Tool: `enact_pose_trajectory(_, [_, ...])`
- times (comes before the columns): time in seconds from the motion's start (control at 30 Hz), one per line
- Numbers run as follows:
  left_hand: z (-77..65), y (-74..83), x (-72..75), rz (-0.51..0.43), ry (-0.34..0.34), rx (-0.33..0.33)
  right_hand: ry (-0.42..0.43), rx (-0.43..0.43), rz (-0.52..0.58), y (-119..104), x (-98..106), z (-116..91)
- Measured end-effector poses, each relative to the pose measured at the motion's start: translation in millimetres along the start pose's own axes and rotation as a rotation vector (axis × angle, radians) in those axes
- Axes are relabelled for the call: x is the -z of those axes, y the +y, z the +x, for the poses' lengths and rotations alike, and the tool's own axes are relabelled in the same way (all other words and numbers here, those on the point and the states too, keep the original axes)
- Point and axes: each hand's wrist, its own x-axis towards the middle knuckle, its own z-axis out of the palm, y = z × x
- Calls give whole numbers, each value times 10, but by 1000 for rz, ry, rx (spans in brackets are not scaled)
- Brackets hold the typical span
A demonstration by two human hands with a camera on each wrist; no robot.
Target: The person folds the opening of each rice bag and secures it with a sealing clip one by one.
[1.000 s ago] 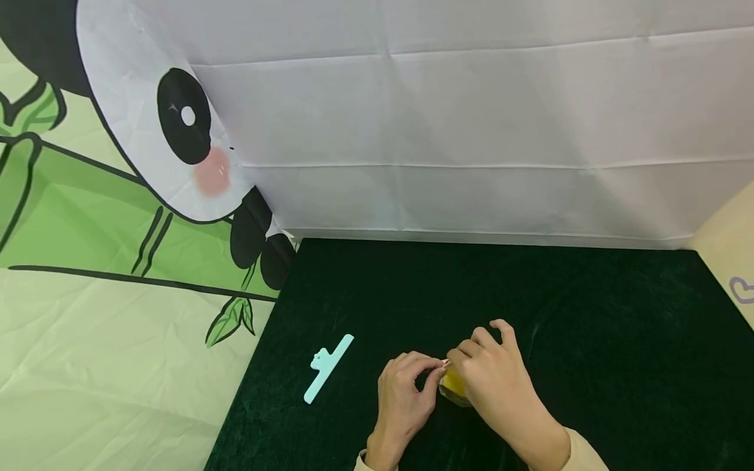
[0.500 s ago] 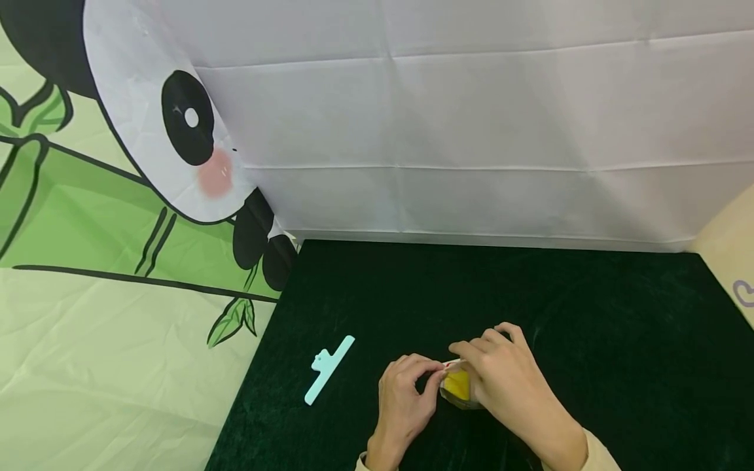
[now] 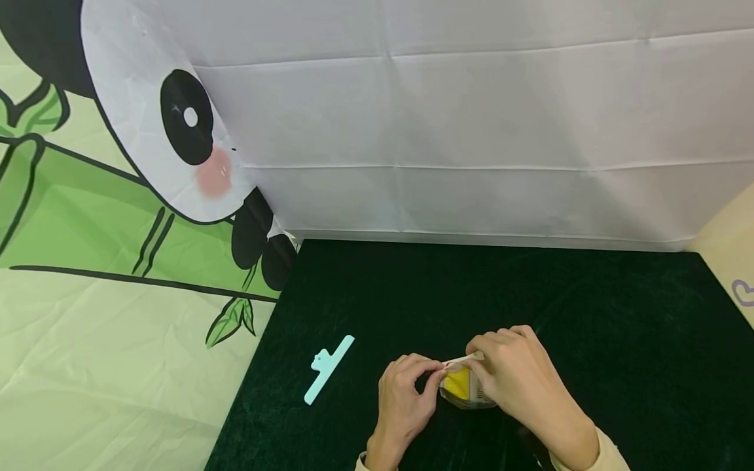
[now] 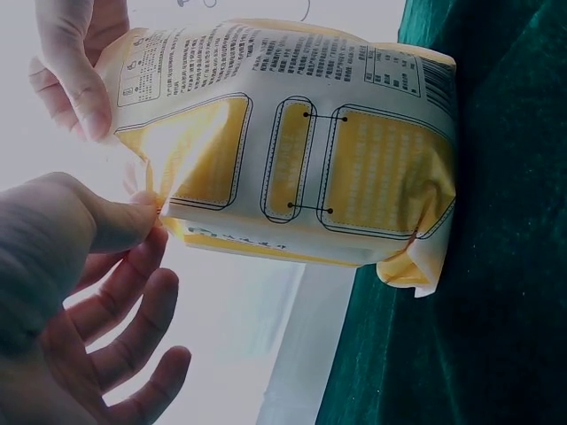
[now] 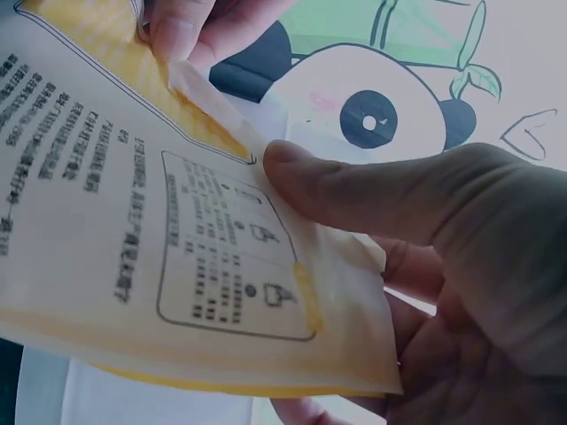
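Observation:
A yellow and white printed food bag [image 3: 458,384] stands on the table between my hands. My left hand [image 3: 408,400] pinches the left part of its top edge between thumb and index finger; in the left wrist view the other fingers are spread loosely below the pinch. The right hand [image 3: 523,373] holds the top edge farther right. In the right wrist view its thumb [image 5: 345,190] lies on the near side of the bag [image 5: 115,212], with fingers behind. A pale blue bag clip [image 3: 328,369] lies on the table, left of both hands.
Dark green cloth covers the table [image 3: 365,288]. A white sheet [image 3: 471,131] hangs behind it, and a printed panda-and-bamboo backdrop [image 3: 118,216] rises at the left. On the right stands a cream-coloured panel [image 3: 727,248].
The right hand has slid rightward along the bag's top edge, away from the left hand, uncovering more of the bag. My left hand keeps its pinch, and the clip stays put.

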Motion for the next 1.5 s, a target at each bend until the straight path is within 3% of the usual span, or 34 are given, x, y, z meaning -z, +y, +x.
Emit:
enact_pose_trajectory(0.33, [-43,3,40,-12,-13,31,-14,-16,86,33,-25,-47])
enact_pose_trajectory(1.17, [-65,-11,95,-45,-58,7,27,5,63,17,-51,-56])
enact_pose_trajectory(1.5, [-80,-12,117,-19,-23,26,44,9,56,30,-67,-58])
